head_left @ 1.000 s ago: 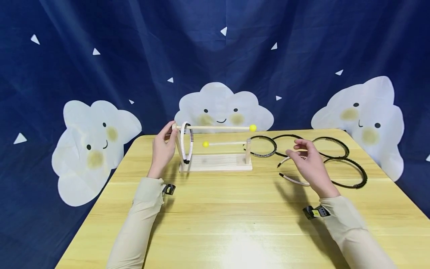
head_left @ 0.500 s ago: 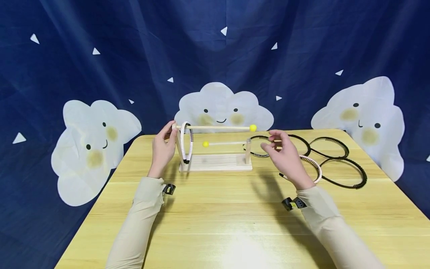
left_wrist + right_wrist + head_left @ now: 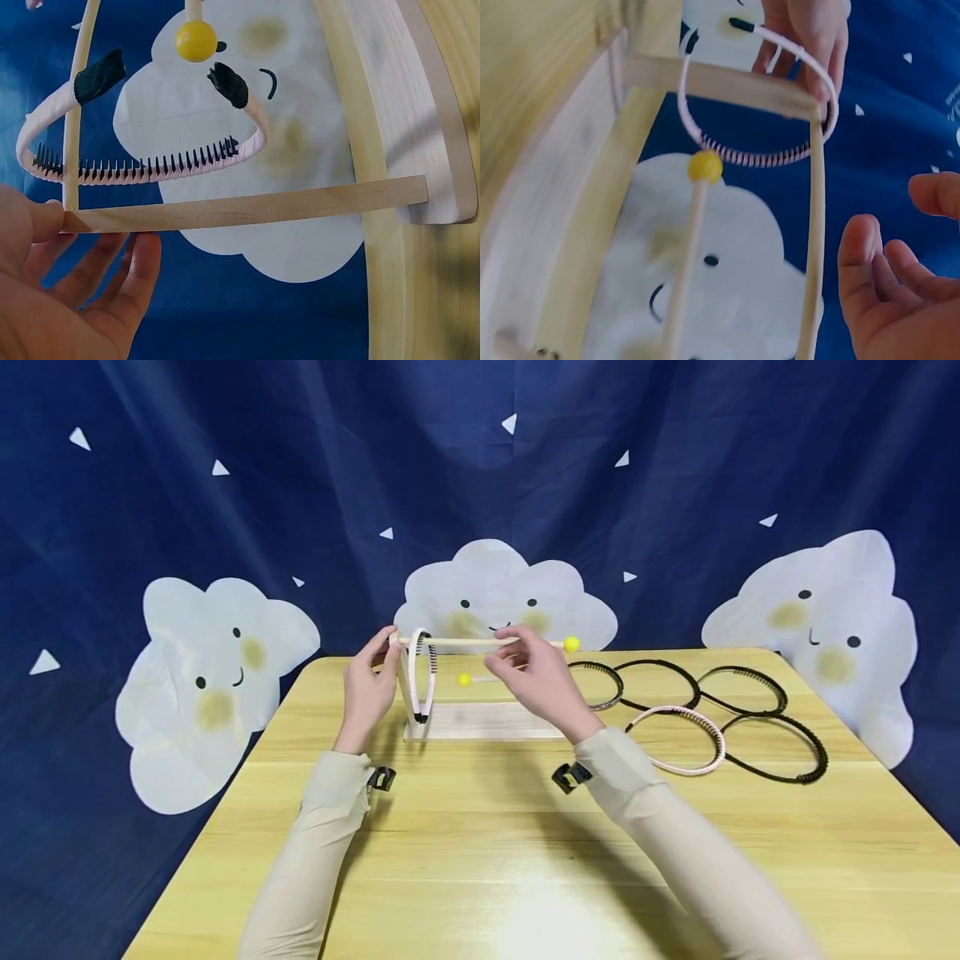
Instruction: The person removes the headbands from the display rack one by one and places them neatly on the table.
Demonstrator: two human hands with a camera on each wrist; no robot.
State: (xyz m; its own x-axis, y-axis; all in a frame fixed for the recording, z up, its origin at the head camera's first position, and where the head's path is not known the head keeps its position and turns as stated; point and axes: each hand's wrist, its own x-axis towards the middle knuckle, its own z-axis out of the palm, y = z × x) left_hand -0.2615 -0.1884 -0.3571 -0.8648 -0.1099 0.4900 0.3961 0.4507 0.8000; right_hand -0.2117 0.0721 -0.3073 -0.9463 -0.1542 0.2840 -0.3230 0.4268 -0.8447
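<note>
A wooden headband stand (image 3: 480,720) stands at the back of the table, with two rods that end in yellow balls. My left hand (image 3: 370,689) pinches the top of its left post (image 3: 262,206) between thumb and fingers. Near that post, a pale pink headband (image 3: 142,174) with dark teeth and black tips hangs on the upper rod (image 3: 457,642). My right hand (image 3: 543,681) is beside the upper rod, fingers loosely bent and thumb apart. In the right wrist view it holds nothing and a gap separates it from the rod. It hides the right post in the head view.
Right of the stand, several headbands lie on the wooden table (image 3: 480,860): a pale pink one (image 3: 686,772), a thick black one (image 3: 813,768) and other dark ones. A dark blue curtain (image 3: 480,468) with clouds hangs behind the table.
My right hand has moved left from above the loose headbands to the stand's upper rod, uncovering the pink headband on the table. The left hand keeps its hold on the post.
</note>
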